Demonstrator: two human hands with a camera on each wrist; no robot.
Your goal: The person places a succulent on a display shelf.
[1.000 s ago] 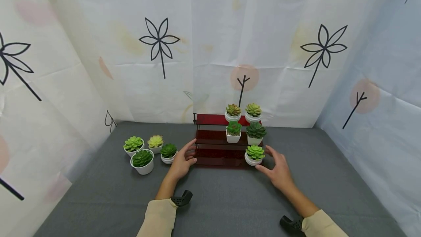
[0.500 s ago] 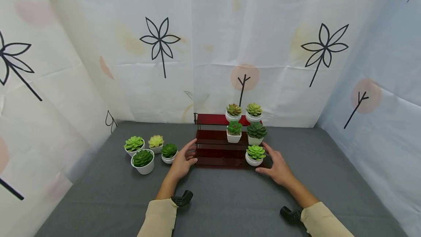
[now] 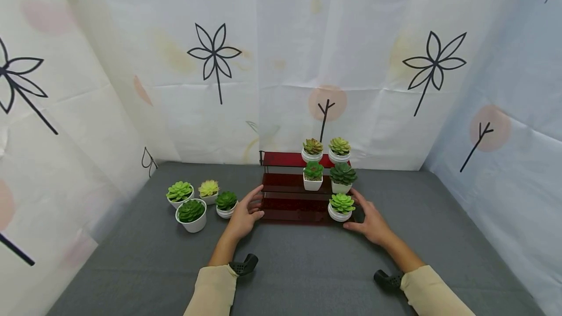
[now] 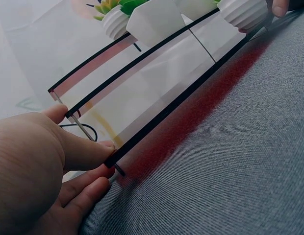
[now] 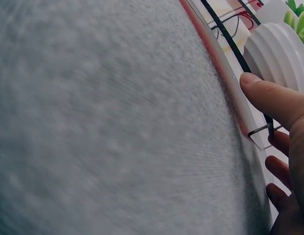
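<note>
A three-tier red translucent display shelf (image 3: 285, 204) stands against the back wall. My left hand (image 3: 243, 217) grips its left end; in the left wrist view the thumb (image 4: 90, 152) lies on the lowest tier's corner with fingers beneath and behind. At the opposite end my right hand (image 3: 373, 223) holds the corner, its thumb (image 5: 269, 95) on the front edge beside a ribbed white pot (image 5: 277, 54). That pot carries a bright green succulent (image 3: 342, 203) on the bottom tier. Two more potted succulents (image 3: 313, 177) sit on the middle tier, and two (image 3: 312, 149) on the top.
Several potted succulents (image 3: 191, 214) stand grouped on the grey cloth (image 3: 298, 267) left of the shelf, the nearest small pot (image 3: 226, 204) close to my left hand. Patterned fabric walls (image 3: 285, 62) enclose the back and both sides.
My right hand's fingers have drawn in from beside the bottom-right pot to the shelf's right end. The left hand and the plants have stayed in place.
</note>
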